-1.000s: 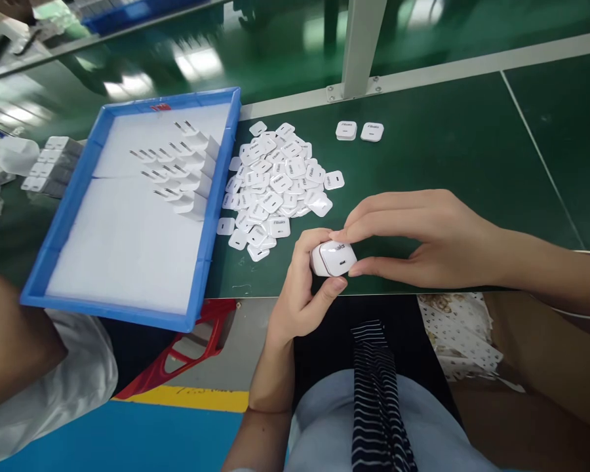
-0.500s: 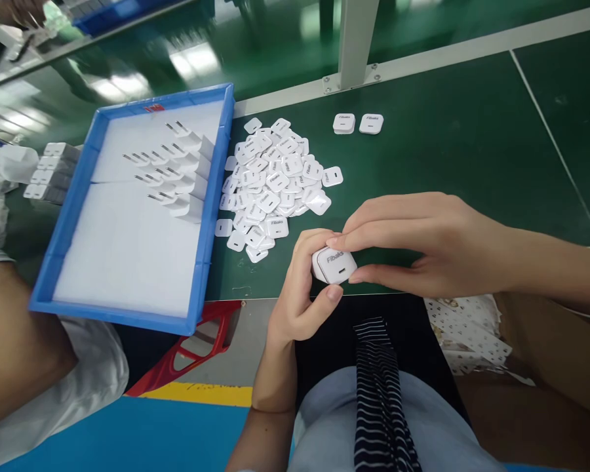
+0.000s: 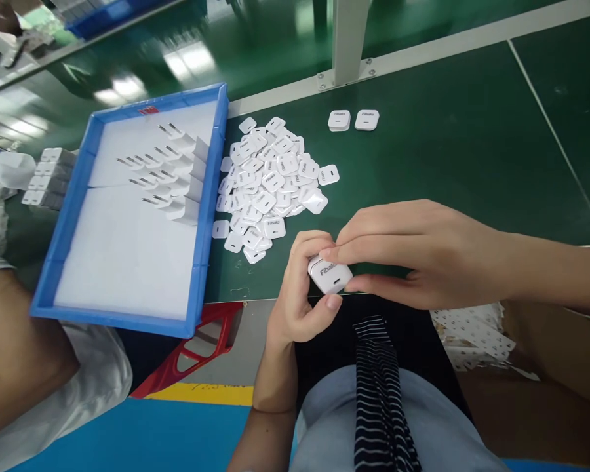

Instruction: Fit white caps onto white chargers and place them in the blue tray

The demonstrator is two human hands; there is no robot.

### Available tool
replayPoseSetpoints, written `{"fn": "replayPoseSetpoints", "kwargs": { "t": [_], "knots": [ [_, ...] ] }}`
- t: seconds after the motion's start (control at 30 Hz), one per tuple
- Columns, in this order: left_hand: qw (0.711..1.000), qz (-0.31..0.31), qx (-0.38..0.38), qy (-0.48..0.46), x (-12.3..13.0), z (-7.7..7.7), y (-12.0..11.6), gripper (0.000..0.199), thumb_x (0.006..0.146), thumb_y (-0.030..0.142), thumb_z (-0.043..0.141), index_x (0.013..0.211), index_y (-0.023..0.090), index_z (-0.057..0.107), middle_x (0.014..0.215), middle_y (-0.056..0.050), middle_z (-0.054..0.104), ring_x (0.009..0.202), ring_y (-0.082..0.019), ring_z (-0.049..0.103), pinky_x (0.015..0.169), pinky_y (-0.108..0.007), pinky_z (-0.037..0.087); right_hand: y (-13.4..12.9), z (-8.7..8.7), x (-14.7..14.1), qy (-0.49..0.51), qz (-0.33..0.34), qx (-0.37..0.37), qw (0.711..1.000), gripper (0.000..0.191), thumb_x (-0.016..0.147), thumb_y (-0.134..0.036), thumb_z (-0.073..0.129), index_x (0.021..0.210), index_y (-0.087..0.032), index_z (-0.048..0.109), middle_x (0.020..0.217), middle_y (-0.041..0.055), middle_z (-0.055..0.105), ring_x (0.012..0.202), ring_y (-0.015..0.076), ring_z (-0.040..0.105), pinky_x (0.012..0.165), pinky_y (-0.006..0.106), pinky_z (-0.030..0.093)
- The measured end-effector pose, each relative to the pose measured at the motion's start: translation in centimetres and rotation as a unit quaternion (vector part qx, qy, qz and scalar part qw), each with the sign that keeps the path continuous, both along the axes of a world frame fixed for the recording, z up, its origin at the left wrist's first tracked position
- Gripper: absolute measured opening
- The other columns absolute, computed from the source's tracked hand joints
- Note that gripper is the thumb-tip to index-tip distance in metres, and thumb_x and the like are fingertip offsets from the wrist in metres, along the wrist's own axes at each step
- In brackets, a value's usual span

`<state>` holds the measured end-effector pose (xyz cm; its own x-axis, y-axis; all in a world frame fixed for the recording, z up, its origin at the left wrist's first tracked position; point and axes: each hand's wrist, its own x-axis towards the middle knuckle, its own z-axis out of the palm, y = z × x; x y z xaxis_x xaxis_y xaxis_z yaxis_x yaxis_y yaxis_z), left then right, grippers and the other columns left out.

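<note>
While both hands are closed in on it, a white block [image 3: 329, 275] is held just above the near edge of the surface [image 3: 452, 157], printed face up, slot toward five o'clock.

Head view, clock taken around the block. Left hand [image 3: 295, 298] at eight: block cradled by curled fingers along its far-left side, thumb laid near the near side, thumb contact not certain. Right hand [image 3: 432, 255] at three: narrow grip, block pinched between fingertips on the top edge and thumb at the lower-right corner; pressure cannot be told. Print partly covered by fingertips. Underside hidden, so pins cannot be confirmed.

Heap of white face pieces [image 3: 270, 183] at eleven, near. Two white items [image 3: 367, 120] set apart at twelve to one. Blue tray [image 3: 201, 269] at nine to ten, with white plugs [image 3: 181, 210] stood in it, pins pointed away to the left. Co-worker's arm [image 3: 24, 334] near nine, beyond the tray.

For the hold to be done well, judged from here: body best steadied by the left fingers, light pressure spread evenly over opposite edges, face squared to the body, slot left uncovered, smudging of the print avoided. Any slip could end off the edge.
</note>
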<state>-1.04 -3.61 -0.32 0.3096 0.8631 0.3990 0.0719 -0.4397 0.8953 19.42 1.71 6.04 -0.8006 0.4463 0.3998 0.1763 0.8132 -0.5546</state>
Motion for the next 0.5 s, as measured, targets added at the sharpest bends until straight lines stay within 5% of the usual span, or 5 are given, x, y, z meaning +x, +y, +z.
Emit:
{"fn": "replayPoseSetpoints", "kwargs": {
  "t": [0.5],
  "knots": [
    [1.0, 0.025, 0.007, -0.006, 0.4, 0.6, -0.4, 0.03, 0.086, 0.04, 0.058, 0.108, 0.02, 0.056, 0.096, -0.006, 0.055, 0.084, -0.02, 0.052, 0.071, -0.037, 0.046, -0.7, -1.4, -0.8, 0.04, 0.007, 0.028, 0.999, 0.015, 0.095, -0.022, 0.059, 0.11, -0.019, 0.06, 0.101, 0.0076, 0.072, 0.088, 0.0211, 0.067, 0.072, 0.034, 0.054]
  ]
}}
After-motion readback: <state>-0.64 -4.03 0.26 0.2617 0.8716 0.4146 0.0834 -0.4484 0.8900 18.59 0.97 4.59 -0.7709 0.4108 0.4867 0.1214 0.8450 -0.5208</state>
